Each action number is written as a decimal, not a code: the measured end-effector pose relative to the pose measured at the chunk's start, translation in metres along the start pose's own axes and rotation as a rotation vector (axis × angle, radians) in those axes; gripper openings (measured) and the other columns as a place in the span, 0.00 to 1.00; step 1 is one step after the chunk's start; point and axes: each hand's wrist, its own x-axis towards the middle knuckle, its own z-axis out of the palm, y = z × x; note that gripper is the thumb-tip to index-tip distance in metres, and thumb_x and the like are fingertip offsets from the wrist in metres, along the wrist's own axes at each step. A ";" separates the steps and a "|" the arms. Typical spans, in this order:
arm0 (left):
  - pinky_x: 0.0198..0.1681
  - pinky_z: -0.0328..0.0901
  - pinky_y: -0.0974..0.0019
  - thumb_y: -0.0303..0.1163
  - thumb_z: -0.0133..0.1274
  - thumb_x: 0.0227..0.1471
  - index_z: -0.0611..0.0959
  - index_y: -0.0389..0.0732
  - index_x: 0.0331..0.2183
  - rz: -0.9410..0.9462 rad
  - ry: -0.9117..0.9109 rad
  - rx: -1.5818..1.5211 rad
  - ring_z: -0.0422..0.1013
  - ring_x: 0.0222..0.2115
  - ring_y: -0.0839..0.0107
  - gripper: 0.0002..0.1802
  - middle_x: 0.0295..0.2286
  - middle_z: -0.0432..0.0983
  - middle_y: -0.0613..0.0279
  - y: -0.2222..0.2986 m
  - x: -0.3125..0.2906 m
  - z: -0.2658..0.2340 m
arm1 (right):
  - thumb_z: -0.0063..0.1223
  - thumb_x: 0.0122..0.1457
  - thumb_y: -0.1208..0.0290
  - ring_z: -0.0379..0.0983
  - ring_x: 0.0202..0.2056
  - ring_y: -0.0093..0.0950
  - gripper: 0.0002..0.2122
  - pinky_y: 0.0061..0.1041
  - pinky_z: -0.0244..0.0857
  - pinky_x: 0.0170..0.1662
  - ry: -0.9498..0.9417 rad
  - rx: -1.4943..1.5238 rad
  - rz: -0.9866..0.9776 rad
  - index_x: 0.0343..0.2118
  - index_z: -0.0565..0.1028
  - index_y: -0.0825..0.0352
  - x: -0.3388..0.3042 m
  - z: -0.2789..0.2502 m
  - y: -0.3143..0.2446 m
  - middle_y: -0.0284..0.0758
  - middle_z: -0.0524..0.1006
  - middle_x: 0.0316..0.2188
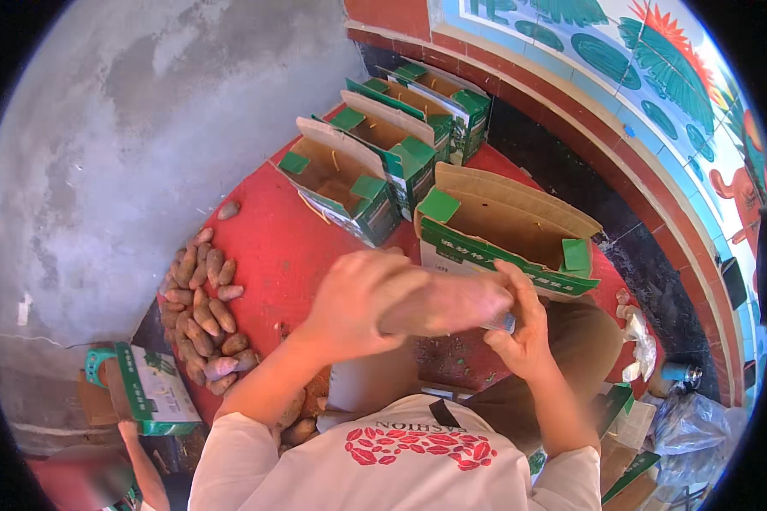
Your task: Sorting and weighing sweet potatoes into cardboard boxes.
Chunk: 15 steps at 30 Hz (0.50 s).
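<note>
In front of my chest I hold a large pinkish-brown sweet potato (443,304) level, one end toward each hand. My left hand (354,294) is closed round its left end, slightly blurred. My right hand (530,334) grips the other end between thumb and fingers. A small clear, bluish piece (504,322) shows beside that thumb; I cannot make out what it is. Just beyond my hands stands an open green-and-white cardboard box (503,230), its flaps up and no contents showing in the visible part.
A heap of sweet potatoes (198,319) lies left on the red mat (273,247). Several open boxes (341,175) stand in a row toward the back wall. Another person's arm (145,464) reaches toward a box (158,392) at lower left. Plastic bags (690,434) lie at right.
</note>
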 end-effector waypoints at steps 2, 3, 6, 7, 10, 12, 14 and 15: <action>0.45 0.58 0.55 0.33 0.63 0.18 0.74 0.47 0.43 0.080 -0.024 0.016 0.64 0.42 0.58 0.39 0.42 0.67 0.57 0.010 0.014 0.018 | 0.64 0.42 0.61 0.67 0.45 0.28 0.34 0.28 0.58 0.50 0.041 0.118 0.089 0.52 0.62 0.67 -0.009 -0.006 -0.003 0.40 0.71 0.43; 0.44 0.58 0.56 0.33 0.63 0.17 0.74 0.48 0.42 0.152 -0.047 0.033 0.63 0.42 0.58 0.39 0.42 0.67 0.59 0.012 0.019 0.027 | 0.64 0.42 0.61 0.67 0.45 0.28 0.34 0.28 0.58 0.50 0.049 0.116 0.088 0.52 0.62 0.67 -0.011 -0.012 -0.003 0.40 0.71 0.43; 0.44 0.58 0.55 0.33 0.63 0.16 0.73 0.49 0.43 0.185 -0.046 0.001 0.63 0.42 0.58 0.41 0.42 0.67 0.59 0.012 0.033 0.043 | 0.65 0.41 0.64 0.66 0.45 0.27 0.31 0.26 0.57 0.50 0.029 0.045 0.224 0.48 0.66 0.68 -0.019 -0.030 0.003 0.37 0.71 0.43; 0.43 0.58 0.55 0.33 0.64 0.16 0.73 0.49 0.44 0.203 -0.046 0.011 0.63 0.42 0.58 0.42 0.42 0.67 0.59 0.013 0.039 0.047 | 0.65 0.41 0.65 0.65 0.45 0.26 0.29 0.25 0.57 0.50 0.072 0.076 0.263 0.47 0.67 0.69 -0.023 -0.032 0.007 0.36 0.71 0.42; 0.46 0.58 0.55 0.32 0.65 0.18 0.70 0.46 0.46 0.222 -0.022 -0.031 0.62 0.44 0.57 0.44 0.43 0.67 0.57 0.011 0.055 0.060 | 0.65 0.41 0.67 0.65 0.45 0.24 0.26 0.24 0.57 0.50 0.157 0.073 0.279 0.44 0.69 0.70 -0.019 -0.045 0.004 0.34 0.71 0.42; 0.48 0.57 0.55 0.31 0.65 0.20 0.69 0.44 0.47 0.185 0.038 -0.088 0.62 0.46 0.56 0.44 0.44 0.66 0.55 0.008 0.068 0.071 | 0.64 0.42 0.69 0.65 0.44 0.23 0.24 0.23 0.57 0.49 0.245 0.027 0.256 0.43 0.70 0.70 -0.013 -0.055 0.008 0.34 0.71 0.40; 0.53 0.55 0.56 0.30 0.65 0.27 0.66 0.39 0.49 0.086 0.111 -0.168 0.58 0.50 0.54 0.43 0.48 0.62 0.51 0.002 0.077 0.082 | 0.64 0.42 0.70 0.65 0.44 0.23 0.23 0.23 0.57 0.49 0.297 -0.005 0.258 0.43 0.70 0.70 -0.007 -0.070 0.010 0.34 0.71 0.40; 0.53 0.55 0.56 0.30 0.65 0.27 0.66 0.39 0.49 0.090 0.114 -0.164 0.58 0.50 0.54 0.43 0.48 0.62 0.51 -0.003 0.081 0.085 | 0.63 0.43 0.71 0.65 0.44 0.23 0.23 0.23 0.57 0.49 0.346 -0.037 0.265 0.43 0.70 0.70 -0.004 -0.077 0.012 0.33 0.71 0.39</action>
